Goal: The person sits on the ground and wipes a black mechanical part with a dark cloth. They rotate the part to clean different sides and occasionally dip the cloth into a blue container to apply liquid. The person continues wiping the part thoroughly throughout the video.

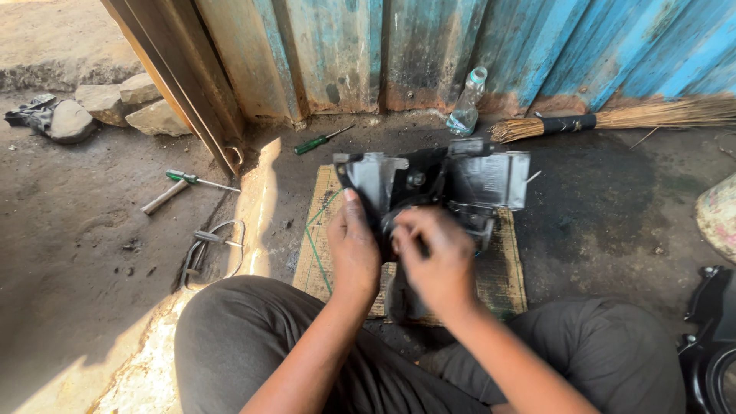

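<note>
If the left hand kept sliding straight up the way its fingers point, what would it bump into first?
The left hand already rests on the grey metal engine part, fingers pointing up its side. Going on, it would probably meet that part's upper grey bracket first, though depth is hard to judge.

The engine part (pixel 437 184) is set on the mat (pixel 506 276). A bottle (pixel 466 103) is found at twelve o'clock, a broom (pixel 613 119) at two, screwdrivers (pixel 195 181) at ten.

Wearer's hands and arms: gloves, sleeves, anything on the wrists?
No gloves: left hand and right hand are bare, and both forearms are bare up to the frame edge, no sleeves showing. No watch, band or ring can be made out. The right hand's fingers are motion-blurred.
</note>
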